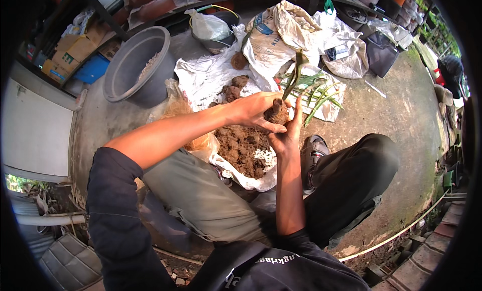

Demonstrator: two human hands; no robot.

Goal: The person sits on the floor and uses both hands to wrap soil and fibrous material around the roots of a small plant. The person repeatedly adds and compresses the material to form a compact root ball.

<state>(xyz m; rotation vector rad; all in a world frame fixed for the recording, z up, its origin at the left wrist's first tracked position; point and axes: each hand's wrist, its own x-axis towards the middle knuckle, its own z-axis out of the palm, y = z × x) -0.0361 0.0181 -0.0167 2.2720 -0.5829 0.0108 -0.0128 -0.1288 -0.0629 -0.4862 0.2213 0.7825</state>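
Observation:
Both hands are closed around a brown fibrous root ball (276,113), with a dark green plant stem (290,84) rising from it. My left hand (251,109) curls over its left side, thumb across the front. From below and the right, my right hand (289,135) cups it, with fingers pointing up along its side. Beneath them lies a heap of brown soil and fibre (241,146) on white sacking (198,72). Several brown clumps (232,93) sit just beyond the heap. Long green leaves (322,97) lie on a pale sheet at the right.
A big grey tub (131,90) stands at the left, and a dark bucket (215,42) holding a white bag is farther back. Crumpled white sacks (273,32) lie at the back. A black pot or bag (382,54) stands at the right. My sandalled foot (315,153) flanks the heap.

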